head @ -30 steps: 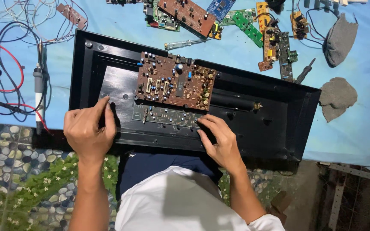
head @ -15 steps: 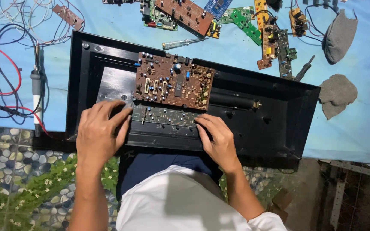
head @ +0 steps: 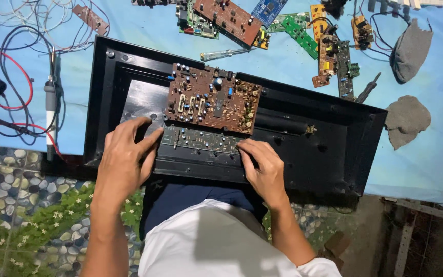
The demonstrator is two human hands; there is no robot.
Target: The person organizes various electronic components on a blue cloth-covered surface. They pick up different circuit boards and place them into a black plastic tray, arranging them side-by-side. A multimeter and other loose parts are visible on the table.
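Fingers [head: 140, 132] of the left hand [head: 124, 159] are spread flat and loose, gripping nothing; they press on the near edge of a black plastic casing [head: 303, 154], and the thumb points toward the left end of a narrow dark green circuit strip [head: 201, 141]. Fingers [head: 249, 149] of the right hand [head: 263, 169] are curled closer together, their tips touching the right end of that same strip; whether they pinch it or only rest on it cannot be told.

Just beyond both sets of fingertips, touching the far side of the strip, lies a large brown circuit board [head: 212, 98] crowded with small parts, sitting inside the casing. Left of the left fingers, a bare grey patch of the casing floor [head: 142, 100] shows.

Well beyond the fingers, past the casing's far wall, a clear-handled screwdriver [head: 225, 53] lies on a blue cloth [head: 426, 169], and farther still are loose boards: a brown one [head: 227, 16] and a green one [head: 299, 36]. Far to the left of the left hand, a soldering iron [head: 51, 105] lies among red and black wires [head: 14, 77]. Far to the right of the right hand, two grey rags [head: 407, 120] rest on the cloth. Nearer than the wrists, a white shirt [head: 216, 241] fills the bottom.
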